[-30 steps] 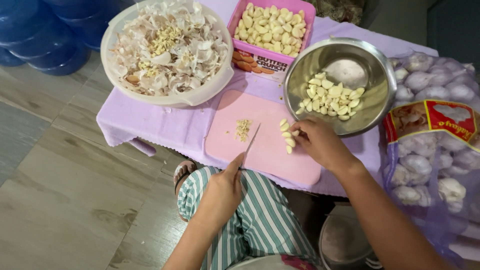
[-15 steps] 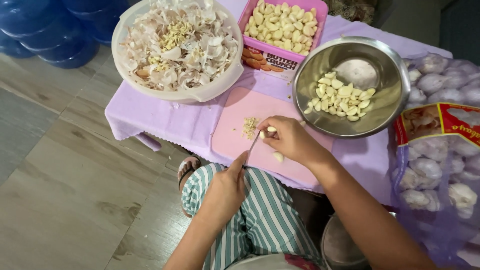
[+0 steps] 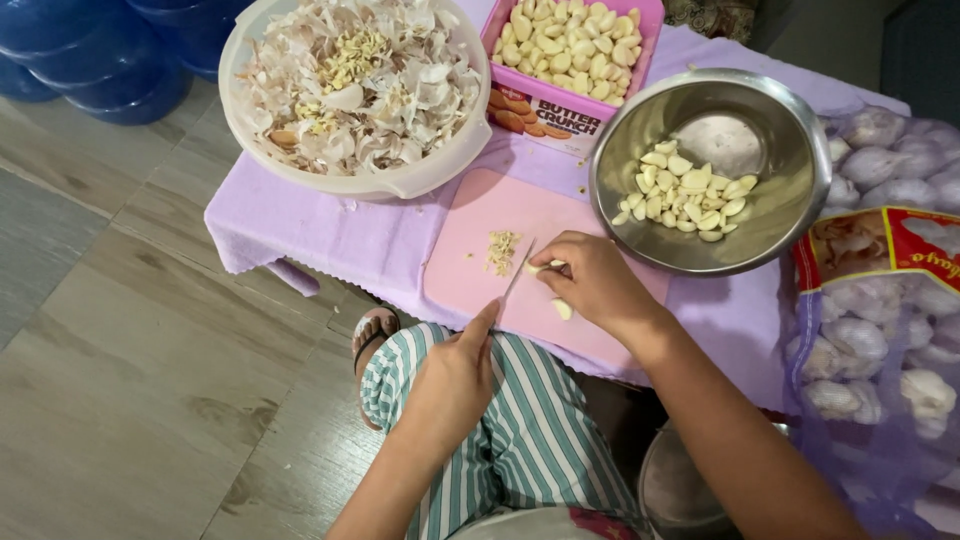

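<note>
My left hand (image 3: pixel 455 372) grips the handle of a small knife (image 3: pixel 518 272), its blade resting on a pink cutting board (image 3: pixel 470 225). My right hand (image 3: pixel 590 282) pins a peeled garlic clove (image 3: pixel 541 267) against the board at the blade's tip. Another clove (image 3: pixel 563 309) lies under that hand. A little heap of cut garlic ends (image 3: pixel 501 251) sits just left of the blade.
A steel bowl (image 3: pixel 790 215) holding peeled cloves stands right of the board. A white bowl (image 3: pixel 425 175) of garlic skins sits at the back left, a pink box (image 3: pixel 545 105) of cloves behind. A mesh bag of garlic bulbs (image 3: pixel 880 320) lies at right. Blue tubs (image 3: pixel 90 60) stand on the floor.
My right hand moved left from a few cloves to the knife blade and now holds one clove there. The camera view has shifted slightly.
</note>
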